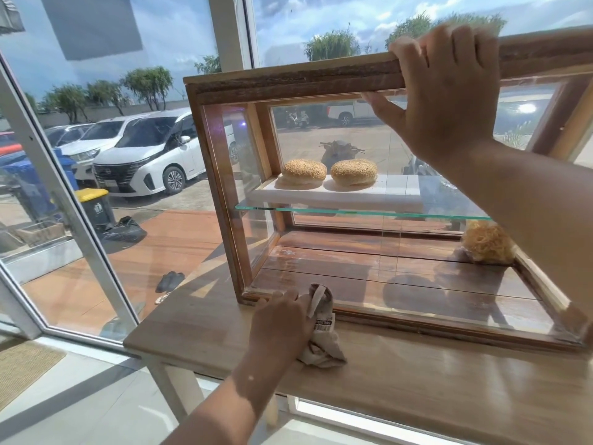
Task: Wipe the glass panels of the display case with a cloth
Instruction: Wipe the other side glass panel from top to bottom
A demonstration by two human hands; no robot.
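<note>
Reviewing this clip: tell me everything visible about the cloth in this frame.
The cloth is a pale beige-grey rag, crumpled into a loose wad. A white tag with a printed barcode hangs from its middle. The left hand grips it, with the upper end bunched up against the lower left corner of the display case, at the bottom wooden frame. Its lower folds rest on the wooden table. It looks dry; no spray or wet streaks can be made out on it.
</note>
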